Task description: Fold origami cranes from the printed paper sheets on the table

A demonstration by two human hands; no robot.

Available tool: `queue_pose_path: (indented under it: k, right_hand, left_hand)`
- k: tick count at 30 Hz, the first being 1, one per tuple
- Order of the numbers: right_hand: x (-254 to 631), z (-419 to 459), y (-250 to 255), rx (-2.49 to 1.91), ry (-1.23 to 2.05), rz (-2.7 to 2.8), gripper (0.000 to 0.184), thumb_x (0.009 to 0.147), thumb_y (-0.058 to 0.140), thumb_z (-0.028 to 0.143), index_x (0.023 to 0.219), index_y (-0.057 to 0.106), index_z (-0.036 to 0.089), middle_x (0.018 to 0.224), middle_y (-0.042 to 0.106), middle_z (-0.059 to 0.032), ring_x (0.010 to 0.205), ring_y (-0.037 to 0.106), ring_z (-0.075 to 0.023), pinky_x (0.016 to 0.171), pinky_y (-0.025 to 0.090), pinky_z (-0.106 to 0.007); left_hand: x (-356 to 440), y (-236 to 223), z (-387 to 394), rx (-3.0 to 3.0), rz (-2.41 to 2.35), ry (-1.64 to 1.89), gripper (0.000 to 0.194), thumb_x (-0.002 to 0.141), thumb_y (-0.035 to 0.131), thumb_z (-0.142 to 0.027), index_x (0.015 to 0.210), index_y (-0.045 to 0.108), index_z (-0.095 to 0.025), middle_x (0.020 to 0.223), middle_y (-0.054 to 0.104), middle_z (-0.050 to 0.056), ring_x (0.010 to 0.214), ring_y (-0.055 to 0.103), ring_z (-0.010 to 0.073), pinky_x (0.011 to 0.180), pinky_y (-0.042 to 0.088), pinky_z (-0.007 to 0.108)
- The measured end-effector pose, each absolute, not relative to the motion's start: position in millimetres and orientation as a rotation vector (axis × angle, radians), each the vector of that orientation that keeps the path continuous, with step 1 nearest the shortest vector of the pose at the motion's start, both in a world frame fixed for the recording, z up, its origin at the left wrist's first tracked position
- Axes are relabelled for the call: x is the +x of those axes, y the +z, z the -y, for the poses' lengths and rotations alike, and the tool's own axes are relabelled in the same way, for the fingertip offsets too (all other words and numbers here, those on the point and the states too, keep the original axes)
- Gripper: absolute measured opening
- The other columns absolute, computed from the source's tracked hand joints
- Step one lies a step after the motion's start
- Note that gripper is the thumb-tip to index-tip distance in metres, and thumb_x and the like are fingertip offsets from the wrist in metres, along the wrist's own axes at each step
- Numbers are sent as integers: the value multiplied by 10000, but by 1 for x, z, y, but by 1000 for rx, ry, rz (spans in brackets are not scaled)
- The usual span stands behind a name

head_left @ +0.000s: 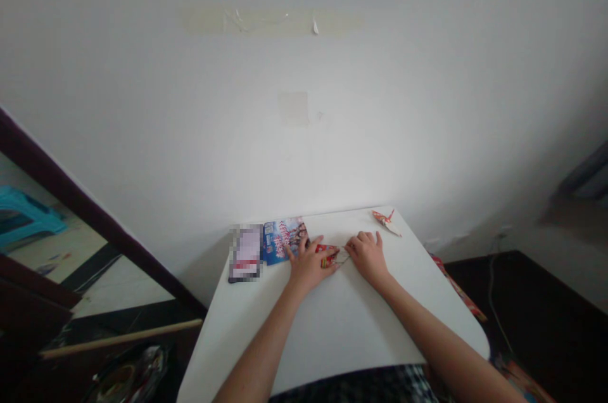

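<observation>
White counter (342, 333) spreads bare and wide in front of the forearms, its far edge against a plain white wall (304, 105) and its near right corner rounded, leaving open room on the near side. Two hands are on it. Between them, towards the far edge, lies one small folded red-and-white paper (330, 256), creased to a narrow pale point. The left hand (308, 263) rests on the paper with its fingers (304, 246) spread and released, not clenched. The right hand (367, 256) lies open just beside the pale tip, perhaps touching it, though the view is too small to be sure. One red-and-white origami crane (387, 221) sits by the far right edge. Left of the hands, one glossy printed leaflet (284, 239) lies beside one pixelated dark-edged item (246, 253).
</observation>
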State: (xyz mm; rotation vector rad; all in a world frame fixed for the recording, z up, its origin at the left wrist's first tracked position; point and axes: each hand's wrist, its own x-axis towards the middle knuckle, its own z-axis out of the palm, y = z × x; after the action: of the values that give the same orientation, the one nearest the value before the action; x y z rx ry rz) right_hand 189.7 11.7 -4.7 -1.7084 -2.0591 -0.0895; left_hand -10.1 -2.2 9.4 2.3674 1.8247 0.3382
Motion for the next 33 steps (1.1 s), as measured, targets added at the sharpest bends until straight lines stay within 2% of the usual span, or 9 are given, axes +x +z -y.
queue_pose_path:
  k: [3,6,11,24,33]
  right_hand:
    - [196,-14,-8,-1699,-35,2012,178,973,562,363,955,713,269,996,663,-55,1067,562,-247,1105,302,-518]
    - [207,-15,-10,-1688,22,1939,183,948,600,384,929,725,251,988,662,-65,1016,573,-241,969,402,-401]
    - [225,-16,-12,-1635,-27,1861,207,944,597,366,870,724,221,946,664,-66,987,568,-232,892,413,-337]
    - [219,-14,-9,-1640,-46,1917,95,870,681,317,872,735,240,972,654,-59,1016,550,-232,910,379,-341]
    - [218,-16,-10,-1735,126,1867,79,865,679,287,880,752,259,1065,650,-67,1079,515,-249,921,374,-349]
  left_hand:
    - [-11,10,2,2361,-1810,358,455,818,588,-713,1265,582,-627,1601,409,-83,1501,210,428,1078,-30,855]
    - [-11,10,3,2362,-1803,378,456,811,606,-703,1261,578,-635,1591,424,-83,1499,219,430,1072,-34,859]
    - [-11,11,3,2356,-1804,381,464,807,623,-687,1266,574,-635,1582,437,-84,1495,220,440,1070,-42,861]
    - [-10,12,4,2370,-1814,365,469,813,609,-696,1276,556,-645,1587,431,-90,1498,225,418,1092,-3,843]
    - [-11,13,4,2362,-1800,343,469,823,574,-713,1286,555,-637,1598,411,-91,1497,218,426,1092,-12,844]
